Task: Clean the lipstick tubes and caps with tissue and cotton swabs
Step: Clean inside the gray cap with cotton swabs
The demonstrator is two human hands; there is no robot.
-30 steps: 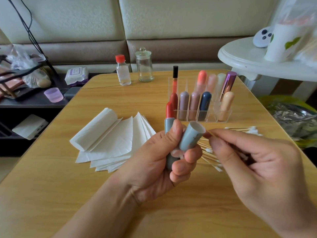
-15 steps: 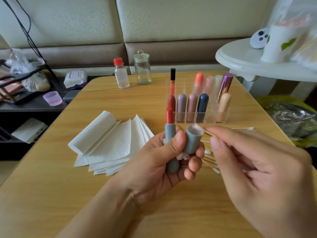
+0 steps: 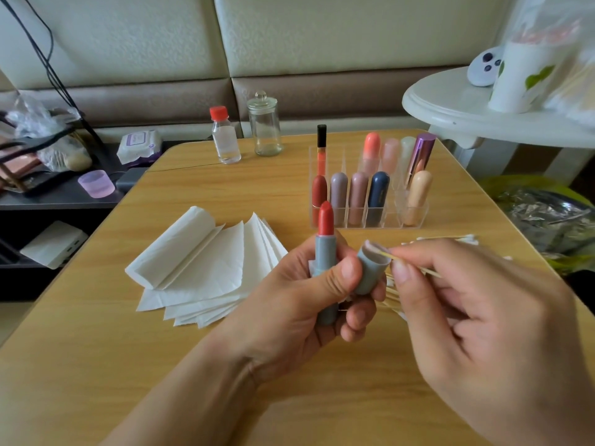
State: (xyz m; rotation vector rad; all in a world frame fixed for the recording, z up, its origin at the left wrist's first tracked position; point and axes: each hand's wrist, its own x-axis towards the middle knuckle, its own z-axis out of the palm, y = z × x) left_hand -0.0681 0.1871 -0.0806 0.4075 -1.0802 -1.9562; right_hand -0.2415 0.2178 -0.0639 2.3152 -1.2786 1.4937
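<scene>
Above the wooden tabletop [image 3: 225, 397], an uncapped grey-blue lipstick tube [image 3: 325, 252] with a red bullet and its matching grey-blue cap [image 3: 370, 270] were gripped together in the left hand [image 3: 306, 313], the tube upright and the cap tilted, its opening turned rightward. A thin wooden cotton swab [image 3: 415, 267] was pinched in the right hand [image 3: 483, 320], its tip set inside the cap's mouth. More cotton swabs [image 3: 450, 238] lay behind the hands. A fan of white tissues [image 3: 199, 262] was spread to the left, and a clear acrylic organiser [image 3: 391, 220] of capped lipsticks stood beyond.

Home: sofa [image 3: 289, 43], wooden table [image 3: 225, 365]
</scene>
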